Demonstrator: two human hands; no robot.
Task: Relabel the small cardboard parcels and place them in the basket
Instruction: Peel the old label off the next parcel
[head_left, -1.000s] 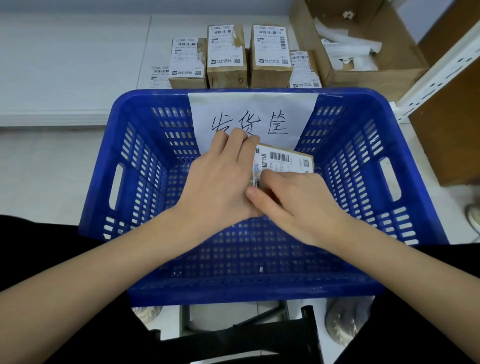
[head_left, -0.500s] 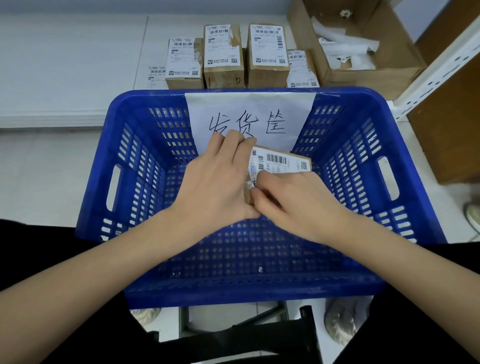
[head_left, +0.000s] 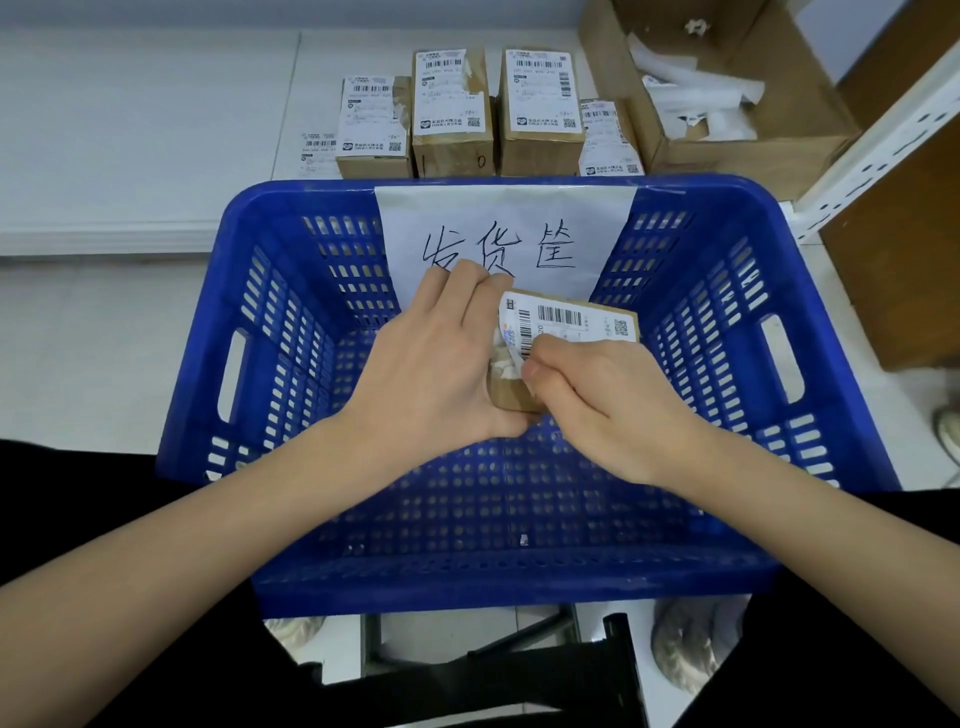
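Parcel (head_left: 566, 332): small cardboard box, held above the inside of the basket, tilted, between both hands.
Label (head_left: 563, 318): white, barcode and square code on top of the parcel; left edge lifted and crumpled, brown cardboard bare below it.
Left hand (head_left: 441, 364): wrapped round the parcel's left end, fingers curled over the far side.
Right hand (head_left: 587, 395): fingers bent, pinching the crumpled edge of the label at the near left corner.
Basket (head_left: 291, 509): blue plastic, slotted walls, handle holes on both sides.
Paper sign (head_left: 504, 239): white sheet with handwritten characters, hung on the far wall of the basket.
Other parcels (head_left: 452, 109): row of labelled boxes on the white tabletop (head_left: 130, 130) behind the basket.
Open carton (head_left: 727, 83): far right, scraps of white paper inside.
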